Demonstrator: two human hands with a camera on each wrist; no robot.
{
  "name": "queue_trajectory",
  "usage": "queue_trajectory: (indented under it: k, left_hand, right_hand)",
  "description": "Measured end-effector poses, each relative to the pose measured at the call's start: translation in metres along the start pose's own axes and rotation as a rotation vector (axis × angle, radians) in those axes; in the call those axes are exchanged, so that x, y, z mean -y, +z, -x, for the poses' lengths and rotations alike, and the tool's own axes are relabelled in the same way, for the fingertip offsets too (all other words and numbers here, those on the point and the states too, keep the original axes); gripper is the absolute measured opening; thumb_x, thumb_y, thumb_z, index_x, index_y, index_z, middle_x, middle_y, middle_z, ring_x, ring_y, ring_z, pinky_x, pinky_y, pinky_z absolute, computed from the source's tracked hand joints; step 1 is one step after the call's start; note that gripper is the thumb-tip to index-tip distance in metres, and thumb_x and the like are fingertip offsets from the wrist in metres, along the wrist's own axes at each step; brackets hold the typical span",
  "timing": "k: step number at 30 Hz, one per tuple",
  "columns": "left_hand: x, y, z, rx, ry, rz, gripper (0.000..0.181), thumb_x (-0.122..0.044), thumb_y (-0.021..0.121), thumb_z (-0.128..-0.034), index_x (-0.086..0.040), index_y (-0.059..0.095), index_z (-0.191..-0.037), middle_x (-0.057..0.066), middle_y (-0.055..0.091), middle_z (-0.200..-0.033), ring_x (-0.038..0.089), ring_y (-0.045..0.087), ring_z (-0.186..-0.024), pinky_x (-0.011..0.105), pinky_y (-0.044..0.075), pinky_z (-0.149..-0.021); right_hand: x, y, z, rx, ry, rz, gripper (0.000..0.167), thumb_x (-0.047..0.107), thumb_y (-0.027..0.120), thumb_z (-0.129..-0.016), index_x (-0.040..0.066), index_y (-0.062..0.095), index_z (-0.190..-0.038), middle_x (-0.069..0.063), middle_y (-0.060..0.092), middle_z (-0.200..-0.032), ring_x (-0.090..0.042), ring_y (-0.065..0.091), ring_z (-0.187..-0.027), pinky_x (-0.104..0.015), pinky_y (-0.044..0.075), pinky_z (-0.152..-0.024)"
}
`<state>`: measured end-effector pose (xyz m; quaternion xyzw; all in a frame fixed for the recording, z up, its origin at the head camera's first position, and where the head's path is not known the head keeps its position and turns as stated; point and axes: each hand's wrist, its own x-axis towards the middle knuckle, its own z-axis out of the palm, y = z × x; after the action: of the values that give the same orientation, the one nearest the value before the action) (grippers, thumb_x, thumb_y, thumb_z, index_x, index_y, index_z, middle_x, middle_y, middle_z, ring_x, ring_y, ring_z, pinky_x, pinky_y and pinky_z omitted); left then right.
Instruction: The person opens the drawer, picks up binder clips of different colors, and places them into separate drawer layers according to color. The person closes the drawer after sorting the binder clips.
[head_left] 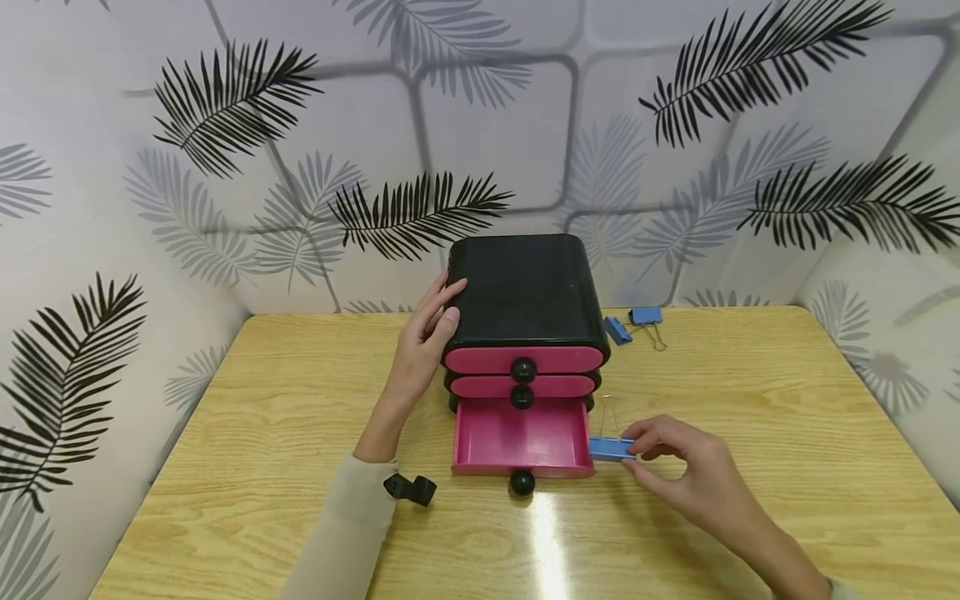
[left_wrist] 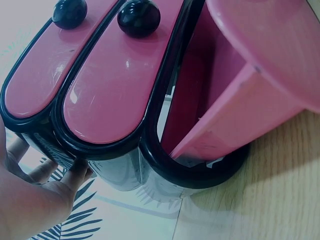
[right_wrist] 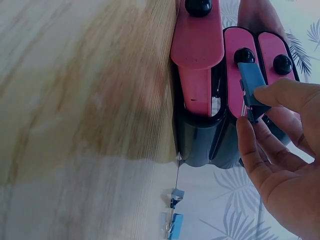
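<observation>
A black drawer box (head_left: 525,283) with pink drawer fronts and round black knobs stands on the table. Its bottom drawer (head_left: 522,433) is pulled out, and its pink inside holds nothing visible. My left hand (head_left: 422,342) rests against the box's left side, thumb and fingers at the top edge; the left wrist view shows the same hand (left_wrist: 40,195) at the stacked units' side. Just right of the drawer, my right hand (head_left: 686,467) pinches a blue binder clip (head_left: 611,448) between thumb and fingers, its wire handles pointing away. In the right wrist view the clip (right_wrist: 252,85) appears close up.
Two more blue binder clips, one lying tilted (head_left: 618,331) and one behind it (head_left: 646,316), are on the table right of the box. A patterned wall (head_left: 480,125) rises behind the wooden table (head_left: 300,400). A black strap piece (head_left: 410,489) sticks out at my left cuff.
</observation>
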<state>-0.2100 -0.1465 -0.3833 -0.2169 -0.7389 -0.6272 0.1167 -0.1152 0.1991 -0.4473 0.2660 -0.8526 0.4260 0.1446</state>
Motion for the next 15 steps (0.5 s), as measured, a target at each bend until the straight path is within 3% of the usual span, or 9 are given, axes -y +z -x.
queue_trajectory:
  k: [15]
  left_hand:
    - [0.001, -0.001, 0.000, 0.004, -0.005, -0.006, 0.046, -0.009, 0.047, -0.1060, 0.003, 0.049, -0.150, 0.021, 0.024, -0.167, 0.033, 0.036, -0.148, 0.054, 0.035, -0.115]
  right_hand:
    - [0.002, 0.016, -0.004, 0.064, -0.037, -0.059, 0.033, -0.008, 0.083, -0.078, 0.021, 0.071, -0.089, 0.005, 0.071, -0.105, -0.009, 0.071, -0.086, -0.032, 0.061, -0.073]
